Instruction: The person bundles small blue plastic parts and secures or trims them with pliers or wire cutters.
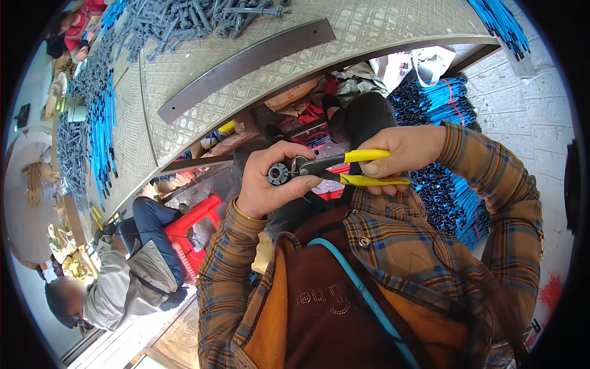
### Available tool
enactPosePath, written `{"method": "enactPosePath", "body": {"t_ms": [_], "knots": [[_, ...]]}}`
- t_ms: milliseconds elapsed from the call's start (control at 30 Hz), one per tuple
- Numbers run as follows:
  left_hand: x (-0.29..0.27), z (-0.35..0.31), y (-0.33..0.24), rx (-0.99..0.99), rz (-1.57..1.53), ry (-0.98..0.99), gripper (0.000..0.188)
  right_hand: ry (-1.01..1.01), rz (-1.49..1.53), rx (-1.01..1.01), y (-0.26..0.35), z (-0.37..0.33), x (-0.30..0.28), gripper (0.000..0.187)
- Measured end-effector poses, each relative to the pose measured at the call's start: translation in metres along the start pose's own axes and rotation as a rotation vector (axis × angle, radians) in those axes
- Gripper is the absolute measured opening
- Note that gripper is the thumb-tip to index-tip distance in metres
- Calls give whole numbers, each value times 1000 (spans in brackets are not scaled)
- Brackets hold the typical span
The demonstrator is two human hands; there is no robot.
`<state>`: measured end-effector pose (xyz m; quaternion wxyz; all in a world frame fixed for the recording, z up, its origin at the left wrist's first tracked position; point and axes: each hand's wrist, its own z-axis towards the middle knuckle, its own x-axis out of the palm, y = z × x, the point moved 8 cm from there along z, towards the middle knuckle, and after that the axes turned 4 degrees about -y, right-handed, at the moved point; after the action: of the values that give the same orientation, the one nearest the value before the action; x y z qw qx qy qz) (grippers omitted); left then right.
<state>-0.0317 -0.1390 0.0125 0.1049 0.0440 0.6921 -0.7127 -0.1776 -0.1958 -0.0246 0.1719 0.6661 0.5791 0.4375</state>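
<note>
My left hand [267, 179] is closed round a small grey round part [278, 173] with a slotted rim and a hole in its middle. A pair of pliers [367, 155] with yellow handles and dark jaws is gripped in my right hand [402, 158]. The handles are spread apart, one against my thumb and the other by my fingers. Their jaws reach to the left hand's thumb and forefinger, right beside the round part. Whether the jaws touch it is hard to make out. Both hands are above my lap.
Ahead is a table [393, 21] with a dark flat metal bar [246, 67] and a heap of grey bolt-like pieces [190, 21]. Bundles of blue rods [445, 104] stand to my right. At the left, a person [132, 277] sits near a red plastic stool [196, 227].
</note>
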Motion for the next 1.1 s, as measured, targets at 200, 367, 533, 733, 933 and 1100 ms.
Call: {"method": "enactPosePath", "body": {"t_ms": [200, 367, 533, 733, 933, 1100], "knots": [[-4, 1, -2, 14, 47, -16, 27, -156, -385, -132, 21, 2, 2, 33], [-11, 0, 6, -46, 28, -120, 25, -320, -648, -196, 48, -5, 1, 31], [-15, 4, 10, -9, 7, -219, 32, -508, -1206, -193, 71, -14, -4, 29], [-28, 0, 15, -5, -153, -313, 62, -740, -1451, -451, 76, -1, 4, 27], [-39, 1, 5, 134, -431, -310, 97, -797, -779, -738, 14, 70, -15, 29], [-40, -7, 0, 136, -337, -262, 98, -806, -567, -681, -17, 114, -4, 36]]}}
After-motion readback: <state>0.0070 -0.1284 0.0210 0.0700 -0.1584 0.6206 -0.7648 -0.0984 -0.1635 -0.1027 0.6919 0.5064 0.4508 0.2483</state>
